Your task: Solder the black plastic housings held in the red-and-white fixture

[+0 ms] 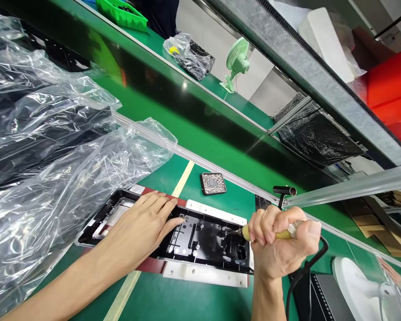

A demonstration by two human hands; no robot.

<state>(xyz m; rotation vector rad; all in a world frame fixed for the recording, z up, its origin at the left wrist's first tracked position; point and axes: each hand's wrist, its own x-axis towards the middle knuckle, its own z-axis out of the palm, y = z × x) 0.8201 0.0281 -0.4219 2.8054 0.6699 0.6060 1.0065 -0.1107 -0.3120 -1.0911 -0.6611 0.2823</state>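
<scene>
A long black plastic housing [207,243] lies across the bench between white fixture strips [203,273]. My left hand [153,218] rests flat on its left part, fingers stretched out and thumb apart. My right hand [284,240] is closed around the yellow handle of a soldering iron [245,232] with a black cord. Its metal tip points left, over the right part of the housing. Whether the tip touches the plastic I cannot tell. Beyond the housing sits a small black tray [214,183] filled with tiny metal parts.
Clear plastic bags [87,178] with black pieces are heaped at the left. A black tube holder [285,191] stands behind my right hand. At the lower right is a white fan-like object [354,290]. A metal shelf beam [337,80] crosses the upper right, near a red bin [392,84].
</scene>
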